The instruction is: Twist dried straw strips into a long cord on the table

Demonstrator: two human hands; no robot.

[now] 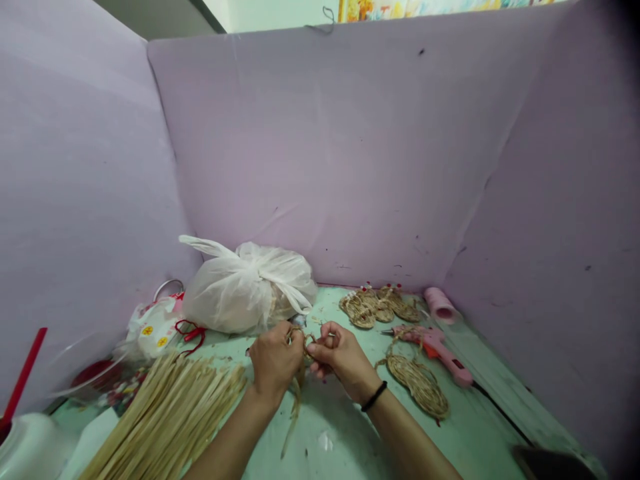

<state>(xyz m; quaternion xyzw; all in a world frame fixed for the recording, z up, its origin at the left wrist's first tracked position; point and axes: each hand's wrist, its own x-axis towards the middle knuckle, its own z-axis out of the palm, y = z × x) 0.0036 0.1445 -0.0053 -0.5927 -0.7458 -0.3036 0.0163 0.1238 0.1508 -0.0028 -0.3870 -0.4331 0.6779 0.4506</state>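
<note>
Over the middle of the table, both hands work on a small length of twisted straw cord [309, 343]. My left hand [273, 360] is closed around one part of it, and a loose straw strand [294, 413] hangs below. With thumb and fingertips, my right hand [345, 357] pinches the other side of the cord, which bends in a loop between the hands. Fingers partly hide the cord. A coiled straw sole [419, 387] with a cord loop lies to the right, by the right wrist. At lower left, a bundle of flat dried straw strips [170, 413] reaches close to my left forearm.
A pink glue gun [440, 350] with a black cable lies right. Behind it are a pink thread spool [440, 305] and several small woven straw pieces [363, 310]. A knotted white plastic bag [245, 293] stands at the back. A white container [33, 447] occupies the left corner. Lilac partitions [325, 147] enclose the table.
</note>
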